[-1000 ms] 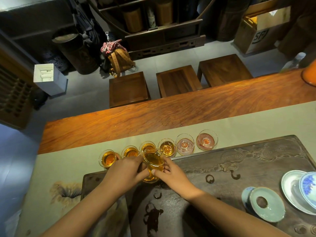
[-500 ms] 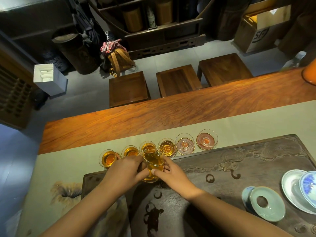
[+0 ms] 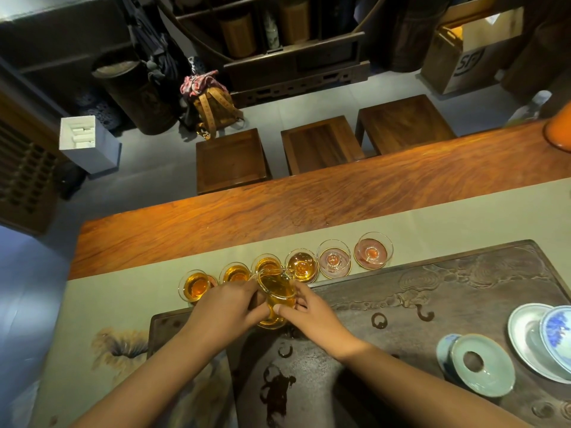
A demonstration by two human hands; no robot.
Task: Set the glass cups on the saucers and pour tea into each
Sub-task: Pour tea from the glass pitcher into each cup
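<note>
A row of several glass cups on saucers stands along the far edge of the dark carved tea tray (image 3: 448, 291). The leftmost cup (image 3: 196, 285) and the ones beside it hold amber tea. The fourth cup (image 3: 302, 266) holds tea too, and the two right cups (image 3: 334, 261) (image 3: 372, 252) look empty. A glass pitcher (image 3: 276, 296) of amber tea is tilted with its spout over the fourth cup. My left hand (image 3: 225, 307) grips the pitcher's left side. My right hand (image 3: 312, 310) steadies its right side.
A celadon lid (image 3: 480, 364) lies on the tray's right part, beside a white saucer (image 3: 525, 332) with a blue-and-white bowl (image 3: 557, 325). Dark tea stains mark the tray. A beige runner (image 3: 123, 298) covers the wooden table (image 3: 309, 202). Three wooden stools stand beyond the table.
Both hands stay on the tilted pitcher. The fourth cup looks slightly fuller than before.
</note>
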